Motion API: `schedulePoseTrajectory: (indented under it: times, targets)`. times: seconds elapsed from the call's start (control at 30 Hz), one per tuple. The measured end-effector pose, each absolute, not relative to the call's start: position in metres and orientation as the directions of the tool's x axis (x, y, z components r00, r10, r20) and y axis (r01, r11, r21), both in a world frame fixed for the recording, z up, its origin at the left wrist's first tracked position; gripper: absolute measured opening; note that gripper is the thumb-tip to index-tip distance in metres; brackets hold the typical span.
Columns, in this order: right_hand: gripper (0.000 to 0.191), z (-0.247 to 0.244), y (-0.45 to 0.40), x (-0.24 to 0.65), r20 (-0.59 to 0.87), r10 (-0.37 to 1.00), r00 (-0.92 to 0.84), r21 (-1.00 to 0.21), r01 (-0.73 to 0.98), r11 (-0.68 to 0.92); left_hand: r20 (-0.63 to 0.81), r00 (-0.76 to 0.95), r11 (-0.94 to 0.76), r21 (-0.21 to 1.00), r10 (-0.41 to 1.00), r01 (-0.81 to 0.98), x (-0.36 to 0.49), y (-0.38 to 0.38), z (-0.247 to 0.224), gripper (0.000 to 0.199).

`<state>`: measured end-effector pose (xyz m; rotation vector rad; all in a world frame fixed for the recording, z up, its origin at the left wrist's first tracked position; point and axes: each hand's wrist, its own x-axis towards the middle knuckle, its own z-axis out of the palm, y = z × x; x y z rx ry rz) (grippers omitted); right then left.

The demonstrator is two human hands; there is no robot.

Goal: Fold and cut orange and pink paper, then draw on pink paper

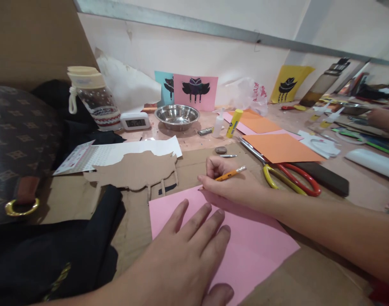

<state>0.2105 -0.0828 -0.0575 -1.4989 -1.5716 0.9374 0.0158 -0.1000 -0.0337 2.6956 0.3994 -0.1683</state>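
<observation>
A sheet of pink paper lies on brown cardboard in front of me. My left hand rests flat on it with the fingers spread. Over the sheet's far edge, my right hand grips a yellow pencil, its tip at the paper near the far edge. Left of the sheet lies a cut-out cardboard shape with thin hanging strips, partly over a white printed sheet. Just beyond my right hand are a grey eraser and a small metal blade.
Scissors with red and yellow handles lie under orange paper. A steel bowl, glue stick, white timer and bottle stand behind. Black cloth and a brown bag fill the left. Another person's hand shows far right.
</observation>
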Motion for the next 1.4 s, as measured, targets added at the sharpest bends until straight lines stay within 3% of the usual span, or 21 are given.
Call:
schedulePoseTrajectory:
  times: [0.27, 0.8, 1.0, 1.13, 1.4]
  targets:
    - [0.022, -0.054, -0.083, 0.208, 0.070, 0.997, 0.036, -0.866, 0.497, 0.043, -0.138, 0.956, -0.878, 0.379, 0.258, 0.292, 0.015, -0.101, -0.033, 0.057]
    - [0.022, -0.054, -0.082, 0.210, 0.077, 0.997, 0.030, -0.861, 0.505, 0.051, -0.205, 0.942, -0.864, 0.381, 0.268, 0.328, 0.020, -0.098, -0.031, 0.056]
    - [0.026, -0.054, -0.087, 0.222, 0.108, 0.989, 0.101, -0.911, 0.409, 0.058, -0.161, 0.958, -0.881, 0.379, 0.238, 0.282, 0.016, -0.098, -0.037, 0.060]
    - [0.028, -0.057, -0.090, 0.229, 0.105, 0.993, 0.056, -0.880, 0.470, 0.067, -0.101, 0.967, -0.901, 0.351, 0.236, 0.256, 0.013, -0.099, -0.043, 0.059]
    - [0.027, -0.058, -0.083, 0.220, 0.072, 0.997, -0.020, -0.889, 0.452, 0.073, -0.173, 0.959, -0.907, 0.322, 0.225, 0.271, 0.017, -0.096, -0.039, 0.061]
